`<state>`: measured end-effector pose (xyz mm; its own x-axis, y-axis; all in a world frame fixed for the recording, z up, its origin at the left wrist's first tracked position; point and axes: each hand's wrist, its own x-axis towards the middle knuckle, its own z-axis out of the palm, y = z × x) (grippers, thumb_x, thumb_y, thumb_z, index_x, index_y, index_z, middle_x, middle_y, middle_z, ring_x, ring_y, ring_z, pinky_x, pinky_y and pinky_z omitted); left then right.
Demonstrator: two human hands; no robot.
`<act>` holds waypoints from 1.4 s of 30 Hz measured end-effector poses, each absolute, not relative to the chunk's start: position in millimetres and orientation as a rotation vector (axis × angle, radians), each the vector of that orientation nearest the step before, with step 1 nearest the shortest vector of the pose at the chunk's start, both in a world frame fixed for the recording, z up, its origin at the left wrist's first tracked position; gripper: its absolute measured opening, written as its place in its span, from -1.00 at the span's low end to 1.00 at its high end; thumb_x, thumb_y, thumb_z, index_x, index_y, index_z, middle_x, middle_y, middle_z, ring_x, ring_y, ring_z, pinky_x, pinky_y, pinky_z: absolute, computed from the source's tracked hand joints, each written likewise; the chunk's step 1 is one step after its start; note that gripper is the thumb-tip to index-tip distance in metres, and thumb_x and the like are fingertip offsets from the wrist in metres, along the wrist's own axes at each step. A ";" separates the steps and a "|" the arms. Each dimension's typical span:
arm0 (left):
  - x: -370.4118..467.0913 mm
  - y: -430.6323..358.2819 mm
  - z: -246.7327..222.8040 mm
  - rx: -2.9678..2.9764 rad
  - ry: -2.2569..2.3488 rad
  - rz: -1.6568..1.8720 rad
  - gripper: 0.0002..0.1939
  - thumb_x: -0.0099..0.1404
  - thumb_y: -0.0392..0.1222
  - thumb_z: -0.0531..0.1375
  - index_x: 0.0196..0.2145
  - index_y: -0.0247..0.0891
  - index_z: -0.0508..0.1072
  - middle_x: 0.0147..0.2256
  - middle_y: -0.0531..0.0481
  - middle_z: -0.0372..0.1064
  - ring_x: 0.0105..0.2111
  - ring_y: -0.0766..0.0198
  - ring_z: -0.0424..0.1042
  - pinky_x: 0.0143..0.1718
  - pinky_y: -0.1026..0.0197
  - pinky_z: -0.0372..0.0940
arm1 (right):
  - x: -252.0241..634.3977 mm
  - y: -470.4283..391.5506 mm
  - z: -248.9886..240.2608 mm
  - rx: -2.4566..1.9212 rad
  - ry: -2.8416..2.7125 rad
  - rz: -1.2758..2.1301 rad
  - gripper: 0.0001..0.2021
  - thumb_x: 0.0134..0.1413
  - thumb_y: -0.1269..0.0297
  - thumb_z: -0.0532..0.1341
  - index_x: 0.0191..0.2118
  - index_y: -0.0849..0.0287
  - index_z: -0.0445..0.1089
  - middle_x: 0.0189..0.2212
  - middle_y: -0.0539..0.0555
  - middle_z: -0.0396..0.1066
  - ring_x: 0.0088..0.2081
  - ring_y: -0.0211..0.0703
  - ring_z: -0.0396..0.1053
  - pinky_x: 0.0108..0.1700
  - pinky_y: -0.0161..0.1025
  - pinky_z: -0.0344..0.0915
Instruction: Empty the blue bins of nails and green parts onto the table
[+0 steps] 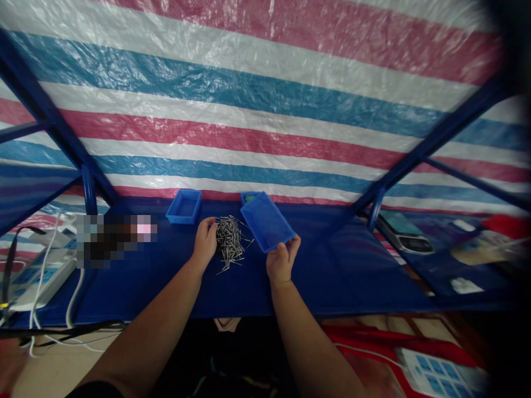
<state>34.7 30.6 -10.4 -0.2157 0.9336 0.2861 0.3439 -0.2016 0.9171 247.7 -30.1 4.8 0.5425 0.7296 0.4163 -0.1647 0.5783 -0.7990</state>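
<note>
A heap of thin silvery metal nails or rivets (230,239) lies loose on the blue shelf, a few pieces scattered at its edges. My left hand (205,240) rests against the heap's left side, fingers cupped and partly hidden, with nothing seen gripped in it. To the right of the heap, my right hand (282,260) holds a shallow blue plastic tray (267,222) by its near corner, thumb on one side. This tray is tilted and no contents show. It partly covers a second blue bin (245,196) behind it, where something green shows.
Another blue bin (183,207) stands at the back left. White power strips (45,276) with cables lie on the far left, beside a blurred patch. A digital scale (405,232) sits on the right. Blue metal posts (431,146) and a striped plastic sheet (232,132) bound the shelf.
</note>
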 end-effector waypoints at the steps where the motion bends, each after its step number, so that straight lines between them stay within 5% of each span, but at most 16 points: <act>1: 34.6 31.4 -11.5 1.526 1.530 1.431 -0.72 0.42 -0.13 0.07 -0.01 -0.23 0.44 0.01 -0.16 0.43 0.06 0.08 0.42 0.19 -0.04 0.26 | 251.2 -27.6 6.3 -0.767 -0.759 0.632 -0.66 0.13 0.10 0.20 0.00 -0.05 0.17 -0.14 -0.01 0.30 -0.15 -0.15 0.37 -0.01 -0.04 0.36; 8: 32.2 47.1 -5.6 1.789 1.579 1.233 -0.64 0.38 -0.08 0.12 0.06 -0.26 0.43 0.08 -0.25 0.40 0.18 -0.01 0.33 0.28 -0.12 0.13 | 273.0 -14.1 8.1 -0.715 -0.371 0.835 -0.77 0.12 0.08 0.19 -0.15 -0.02 0.22 -0.19 -0.08 0.41 -0.25 -0.24 0.43 -0.07 -0.04 0.45; 13: 31.5 68.4 10.6 2.017 1.584 0.835 -0.47 0.32 0.16 0.18 0.11 -0.21 0.42 0.25 -0.28 0.27 0.32 -0.21 0.12 0.32 -0.44 -0.31 | 275.1 -8.3 5.0 -0.745 -0.291 0.876 -0.72 0.08 0.02 0.21 -0.15 0.01 0.24 -0.20 -0.07 0.45 -0.24 -0.22 0.47 -0.13 -0.08 0.48; 16: 38.5 79.7 16.9 2.119 1.579 0.603 -0.32 0.26 0.32 0.15 0.15 -0.19 0.41 0.31 -0.34 0.17 0.34 -0.29 0.06 0.29 -0.49 -0.42 | 274.4 -5.9 3.0 -0.784 -0.297 0.901 -0.71 0.08 0.00 0.18 -0.14 0.02 0.25 -0.22 -0.06 0.46 -0.28 -0.21 0.47 -0.21 -0.11 0.48; 28: 55.3 90.8 17.4 2.338 1.183 0.454 -0.35 0.33 0.21 0.14 0.24 -0.21 0.35 0.33 -0.31 0.13 0.38 -0.09 0.03 0.36 -0.23 -0.18 | 271.0 0.3 -3.2 -0.782 -0.306 0.924 -0.69 0.05 0.02 0.21 -0.13 0.03 0.25 -0.20 -0.09 0.46 -0.25 -0.24 0.46 -0.17 -0.18 0.45; 42: 55.8 68.5 25.5 2.369 0.980 0.484 -0.48 0.26 0.17 0.24 0.11 -0.09 0.49 0.28 -0.21 0.23 0.33 -0.07 0.15 0.37 -0.23 -0.14 | 271.9 3.3 -5.1 -0.786 -0.378 0.930 -0.71 0.12 0.01 0.15 -0.12 0.05 0.32 -0.19 -0.04 0.50 -0.20 -0.16 0.48 -0.12 -0.10 0.45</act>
<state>55.8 68.5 25.5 0.6731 0.7293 0.1227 0.5409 -0.5985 0.5910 271.9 3.3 -5.1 0.5610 0.8271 -0.0349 -0.5680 0.3539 -0.7431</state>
